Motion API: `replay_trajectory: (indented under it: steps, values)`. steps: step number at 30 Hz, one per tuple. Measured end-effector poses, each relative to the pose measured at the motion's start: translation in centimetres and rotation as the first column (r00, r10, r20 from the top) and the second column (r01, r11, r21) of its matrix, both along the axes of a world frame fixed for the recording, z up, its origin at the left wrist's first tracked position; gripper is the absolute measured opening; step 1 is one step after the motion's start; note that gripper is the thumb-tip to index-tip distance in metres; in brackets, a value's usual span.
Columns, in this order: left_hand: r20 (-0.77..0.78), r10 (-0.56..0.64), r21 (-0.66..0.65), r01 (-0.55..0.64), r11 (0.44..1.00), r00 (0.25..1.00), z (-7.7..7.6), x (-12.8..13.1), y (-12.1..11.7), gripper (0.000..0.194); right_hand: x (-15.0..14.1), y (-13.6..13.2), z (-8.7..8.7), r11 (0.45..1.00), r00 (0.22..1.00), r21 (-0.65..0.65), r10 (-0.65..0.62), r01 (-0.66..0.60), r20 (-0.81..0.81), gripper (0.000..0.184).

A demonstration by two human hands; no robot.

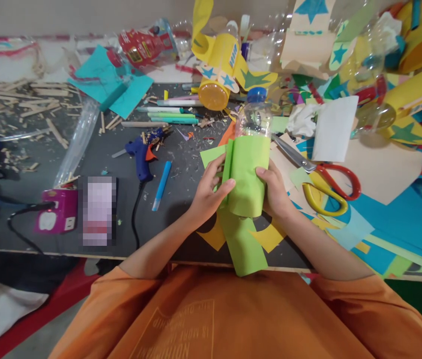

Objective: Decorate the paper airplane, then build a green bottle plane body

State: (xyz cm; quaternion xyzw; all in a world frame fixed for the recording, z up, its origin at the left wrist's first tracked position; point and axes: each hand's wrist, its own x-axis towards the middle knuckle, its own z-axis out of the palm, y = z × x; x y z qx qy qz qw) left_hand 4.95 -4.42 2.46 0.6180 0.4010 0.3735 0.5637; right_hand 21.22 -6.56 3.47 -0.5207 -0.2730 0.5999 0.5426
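A clear plastic bottle (254, 119) with a blue cap is wrapped in light green paper (250, 172). It stands between my two hands, over the table's front part. My left hand (212, 184) grips its left side, thumb on the front, where a fold of the green paper sticks out. Against the right side presses my right hand (274, 189), its thumb on the wrap and its other fingers hidden behind. Below the bottle lies a loose green paper strip (242, 247), with yellow paper pieces (268, 237) beside it.
Scissors (319, 174) with red and yellow handles lie to the right among paper scraps. To the left are a blue glue gun (141, 154), a blue marker (162, 185), a blurred-out phone (98, 211) and a magenta power adapter (57, 212). A yellow-wrapped bottle (218, 62) lies at the back.
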Motion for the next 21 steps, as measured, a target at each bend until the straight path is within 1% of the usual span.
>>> replay_trajectory:
  steps: [2,4,6,8,9,10,11,12,13,14,15,16,17,18,20,21]
  values:
    - [-0.021,0.074,0.053,-0.073,0.996,0.997,0.2,-0.4,0.6,0.065,0.2,0.1,0.1,1.0,1.0,0.005,-0.008,0.008,0.007,0.048]
    - [-0.012,0.185,0.105,-0.183,0.978,0.983,0.9,-1.1,1.3,0.057,0.4,0.2,0.2,1.0,1.0,0.005,-0.014,0.014,0.017,0.047]
    - [0.007,0.307,0.169,-0.304,0.938,0.952,2.2,-2.2,2.1,0.047,0.6,0.3,0.4,0.999,0.999,-0.013,-0.034,0.034,0.02,0.047]
    - [-0.085,0.395,0.233,-0.367,0.9,0.915,4.0,-3.7,2.8,0.038,0.7,0.3,0.6,0.998,0.998,-0.028,-0.056,0.056,0.01,0.046]
    - [-0.178,0.428,0.272,-0.374,0.887,0.886,4.8,-4.6,3.1,0.034,0.8,0.4,0.6,0.998,0.998,-0.028,-0.06,0.06,0.004,0.046]
    - [-0.297,0.453,0.31,-0.364,0.878,0.841,5.6,-5.6,3.5,0.029,0.8,0.4,0.6,0.998,0.998,-0.021,-0.059,0.059,0.002,0.045]
    - [-0.419,0.494,0.338,-0.374,0.863,0.762,6.3,-6.5,3.8,0.026,0.9,0.4,0.6,0.998,0.998,-0.009,-0.058,0.058,0.005,0.044]
    - [-0.516,0.538,0.351,-0.408,0.843,0.666,6.8,-7.4,4.0,0.026,0.9,0.4,0.6,0.998,0.998,0.005,-0.059,0.059,0.012,0.044]
    - [-0.597,0.579,0.368,-0.452,0.812,0.555,7.0,-8.2,4.3,0.027,1.0,0.4,0.6,0.998,0.998,0.016,-0.062,0.062,0.019,0.044]
    - [-0.693,0.567,0.362,-0.466,0.807,0.445,7.1,-8.9,4.6,0.026,1.0,0.4,0.6,0.997,0.997,0.024,-0.07,0.069,0.022,0.044]
    - [-0.781,0.526,0.338,-0.479,0.81,0.338,7.0,-9.3,4.8,0.023,1.0,0.4,0.6,0.997,0.997,0.028,-0.079,0.078,0.02,0.044]
    - [-0.847,0.453,0.286,-0.479,0.83,0.278,6.9,-9.6,5.0,0.023,0.9,0.5,0.6,0.996,0.996,0.03,-0.085,0.084,0.013,0.044]
    - [-0.89,0.386,0.242,-0.465,0.852,0.244,6.8,-9.8,5.2,0.026,0.9,0.5,0.6,0.996,0.996,0.03,-0.087,0.087,0.004,0.044]
    - [-0.914,0.332,0.203,-0.447,0.871,0.233,6.6,-9.8,5.4,0.031,0.9,0.6,0.6,0.996,0.996,0.029,-0.084,0.085,-0.004,0.044]
    - [-0.928,0.278,0.155,-0.421,0.894,0.249,6.5,-9.4,5.7,0.037,0.9,0.7,0.4,0.997,0.998,0.025,-0.07,0.07,-0.006,0.046]
    - [-0.927,0.274,0.147,-0.424,0.894,0.257,6.5,-9.1,5.8,0.039,1.0,0.8,0.3,0.998,0.998,0.021,-0.059,0.059,0.0,0.046]
